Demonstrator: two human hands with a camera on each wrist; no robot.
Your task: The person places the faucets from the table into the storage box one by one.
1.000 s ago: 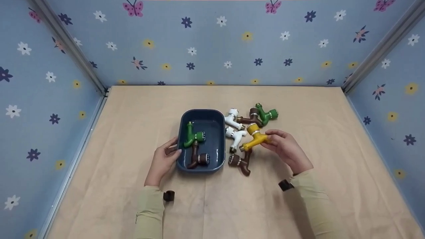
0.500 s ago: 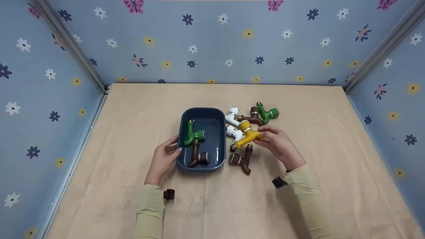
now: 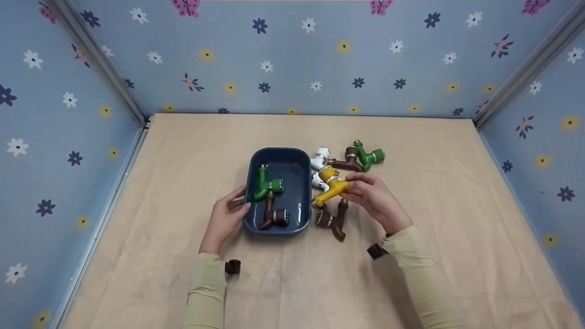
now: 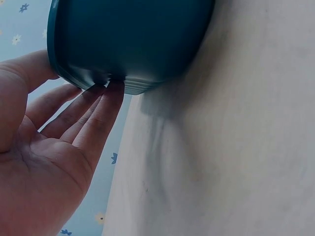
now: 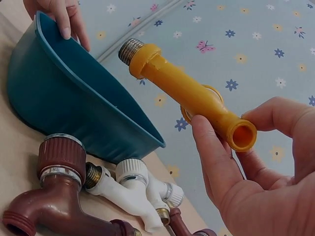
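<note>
My right hand (image 3: 377, 201) pinches a yellow tap (image 3: 332, 188) near its spout, holding it up beside the right rim of a blue basin (image 3: 279, 232). In the right wrist view, the tap's threaded metal end (image 5: 130, 51) points toward the basin. My left hand (image 3: 224, 222) grips the basin's left wall, thumb over the rim and fingers against the outside (image 4: 110, 103). Inside the basin lie a green tap (image 3: 263, 185) and a brown tap (image 3: 269, 214).
Right of the basin lie a white tap (image 3: 321, 156), another white tap (image 3: 318, 181) partly hidden by the yellow one, a brown tap (image 3: 349, 160), a green tap (image 3: 369, 155) and a nearer brown tap (image 3: 337, 221). Flowered walls (image 3: 292, 45) enclose the cloth-covered table (image 3: 192, 151).
My right hand has carried the yellow tap leftward, from over the loose taps to close by the basin's right rim. The left hand stays on the basin.
</note>
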